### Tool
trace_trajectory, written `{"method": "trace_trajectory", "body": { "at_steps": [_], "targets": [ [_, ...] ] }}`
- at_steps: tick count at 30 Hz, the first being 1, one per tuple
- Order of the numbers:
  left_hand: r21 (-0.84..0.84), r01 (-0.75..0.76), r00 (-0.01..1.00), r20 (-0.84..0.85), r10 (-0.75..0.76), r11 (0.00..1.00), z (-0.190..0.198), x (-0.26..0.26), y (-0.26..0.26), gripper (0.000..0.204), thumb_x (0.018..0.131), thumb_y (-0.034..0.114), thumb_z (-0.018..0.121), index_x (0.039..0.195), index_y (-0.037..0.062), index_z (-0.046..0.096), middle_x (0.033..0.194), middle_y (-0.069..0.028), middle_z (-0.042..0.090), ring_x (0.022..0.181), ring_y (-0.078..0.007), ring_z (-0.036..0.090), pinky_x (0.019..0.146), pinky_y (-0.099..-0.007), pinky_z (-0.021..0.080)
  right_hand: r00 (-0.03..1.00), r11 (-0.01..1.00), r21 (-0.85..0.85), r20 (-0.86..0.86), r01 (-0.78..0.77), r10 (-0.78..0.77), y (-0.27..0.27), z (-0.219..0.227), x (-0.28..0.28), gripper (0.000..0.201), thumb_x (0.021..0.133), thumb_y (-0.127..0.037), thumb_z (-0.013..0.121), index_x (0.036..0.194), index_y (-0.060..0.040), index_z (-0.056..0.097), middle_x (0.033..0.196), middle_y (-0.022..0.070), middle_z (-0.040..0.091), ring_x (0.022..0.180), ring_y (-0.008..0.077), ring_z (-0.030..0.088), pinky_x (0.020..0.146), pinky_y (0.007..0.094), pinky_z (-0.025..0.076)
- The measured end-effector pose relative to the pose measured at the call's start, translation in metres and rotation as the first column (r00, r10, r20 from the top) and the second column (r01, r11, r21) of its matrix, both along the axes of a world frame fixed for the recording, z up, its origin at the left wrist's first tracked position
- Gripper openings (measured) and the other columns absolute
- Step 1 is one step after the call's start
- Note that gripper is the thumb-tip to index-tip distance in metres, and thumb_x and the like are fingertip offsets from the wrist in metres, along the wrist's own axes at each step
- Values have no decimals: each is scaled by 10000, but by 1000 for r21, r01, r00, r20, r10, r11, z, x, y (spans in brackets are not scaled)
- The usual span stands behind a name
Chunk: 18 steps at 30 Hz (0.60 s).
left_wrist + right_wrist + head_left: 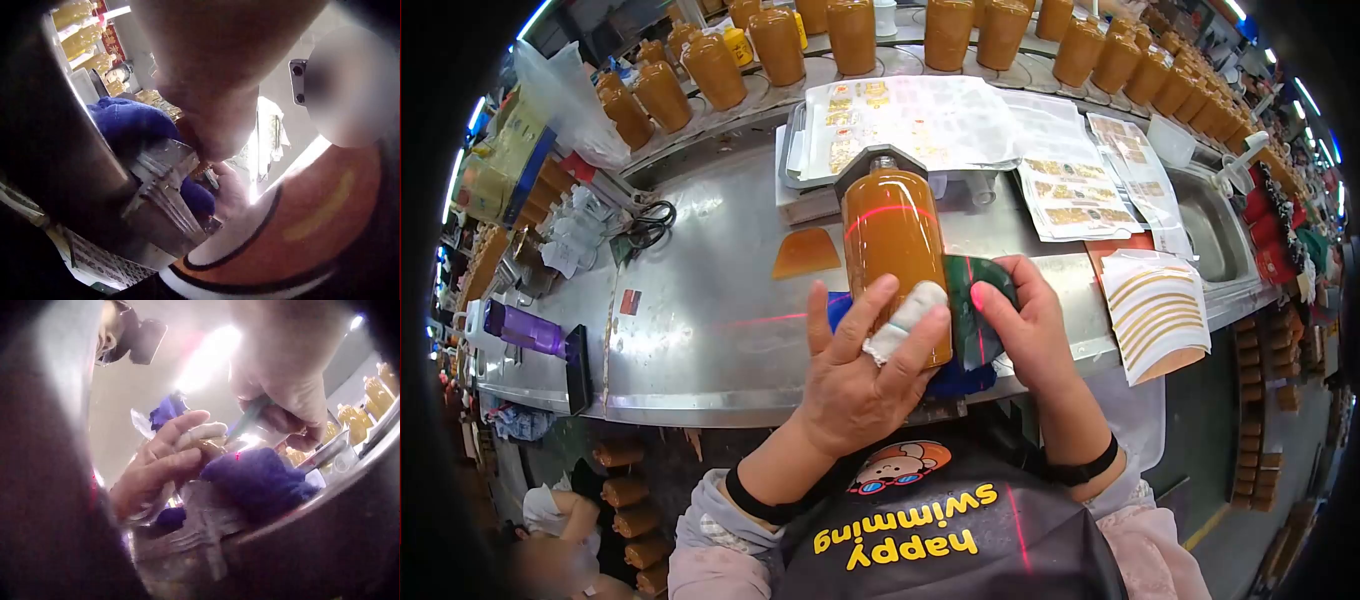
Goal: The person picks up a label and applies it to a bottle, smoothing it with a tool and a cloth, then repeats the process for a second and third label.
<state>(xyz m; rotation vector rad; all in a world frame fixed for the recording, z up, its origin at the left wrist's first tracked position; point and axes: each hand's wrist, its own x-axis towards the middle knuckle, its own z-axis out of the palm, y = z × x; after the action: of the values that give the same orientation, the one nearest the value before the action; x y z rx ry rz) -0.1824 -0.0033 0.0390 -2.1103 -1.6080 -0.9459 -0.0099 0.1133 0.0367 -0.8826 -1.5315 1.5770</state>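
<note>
**Brown bottle [892, 235] pressed by left hand [860, 385], green flexible piece [975, 310] pinched by right hand [1035, 325]**

Bottle is laid on its side at the near edge of the metal tabletop [700, 345], neck pointed away from the person. Neck end is framed by a dark angular bracket [915, 165]; blue cloth [965, 380] is seen under the base end.

Left hand: fingers extended and spread, laid on the lower bottle wall; one finger is covered by a white sleeve [921, 303]. Right hand: green piece gripped between thumb and fingers, its edge held against the bottle's right side. Wrist views are partly blocked; blue cloth and both hands are shown in the right one.

Red light line [890, 209] is cast across the bottle. Amber flat piece [808, 255] is placed left of it. Printed sheets [900, 125] are stacked behind, gold-striped paper [1155, 312] off to the right. Scissors [652, 225] are left further left. Similar bottles [851, 38] are lined up along the back.
</note>
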Motion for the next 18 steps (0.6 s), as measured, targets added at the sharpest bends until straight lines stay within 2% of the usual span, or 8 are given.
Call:
{"method": "trace_trajectory", "body": {
  "at_steps": [1, 2, 3, 5, 6, 9, 12, 18],
  "targets": [
    [10, 22, 1000, -19, -22, 1000, -1, 0, 1, 531, 821, 260, 706, 1320, 168, 546, 1118, -42, 692, 1301, -279, 471, 1164, -580, 93, 1000, 999, 38, 4, 16, -16, 2, 1, 0, 230, 928, -136, 651, 1087, -1, 553, 937, 35, 641, 840, 58, 573, 736, 225, 488],
    [11, 67, 997, -30, -67, 998, -3, -1, 0, 558, 823, 256, 702, 1345, 162, 528, 1217, -61, 641, 1317, -289, 433, 1163, -578, 99, 999, 997, 75, 7, 35, -35, 3, 3, 1, 221, 925, -129, 654, 1079, -5, 555, 933, 31, 642, 831, 57, 575, 726, 222, 489],
    [6, 49, 996, 79, -50, 999, -1, -2, 0, 564, 828, 267, 696, 1353, 160, 523, 1259, -66, 609, 1322, -294, 415, 1163, -579, 99, 998, 992, 112, 6, 55, -56, 4, 5, 1, 212, 922, -123, 657, 1071, -9, 556, 929, 28, 643, 822, 55, 577, 717, 220, 490],
    [-15, 21, 957, 291, -15, 1000, 3, -3, -1, 575, 838, 290, 684, 1370, 157, 511, 1344, -76, 545, 1331, -304, 379, 1163, -579, 99, 992, 999, -3, -119, 42, -42, 2, 9, 2, 204, 919, -93, 655, 1086, -16, 567, 941, 18, 649, 820, 47, 585, 720, 214, 498],
    [-103, -27, 972, 229, 50, 994, 6, -4, -3, 583, 843, 348, 677, 1370, 153, 524, 1438, -88, 449, 1339, -317, 336, 1165, -576, 97, 986, 999, -37, -161, 24, -30, 0, 9, 3, 206, 920, -88, 652, 1093, -15, 569, 948, 18, 651, 825, 46, 588, 727, 214, 501],
    [-137, -71, 997, 33, 76, 988, 3, -4, -4, 581, 836, 403, 678, 1349, 157, 557, 1402, -92, 492, 1336, -318, 355, 1167, -569, 100, 981, 997, -73, -192, -12, -2, -2, 3, 6, 220, 919, -77, 650, 1117, -14, 574, 968, 21, 657, 842, 46, 598, 743, 215, 509],
    [-119, -80, 996, -40, 76, 990, 6, -6, -3, 559, 832, 431, 678, 1320, 173, 589, 1374, -95, 521, 1328, -324, 379, 1169, -562, 105, 980, 994, -106, -199, -30, 8, -4, 2, 6, 234, 917, -72, 651, 1130, -10, 577, 979, 25, 660, 853, 48, 603, 750, 216, 512],
    [-107, -65, 995, -77, 57, 992, 7, -8, -3, 495, 830, 404, 683, 1286, 224, 614, 1359, -91, 538, 1313, -324, 411, 1163, -572, 131, 978, 992, -113, -205, -49, 25, -3, -1, 8, 245, 915, -71, 654, 1137, -4, 577, 979, 23, 661, 854, 49, 603, 753, 214, 510]
  ]
}}
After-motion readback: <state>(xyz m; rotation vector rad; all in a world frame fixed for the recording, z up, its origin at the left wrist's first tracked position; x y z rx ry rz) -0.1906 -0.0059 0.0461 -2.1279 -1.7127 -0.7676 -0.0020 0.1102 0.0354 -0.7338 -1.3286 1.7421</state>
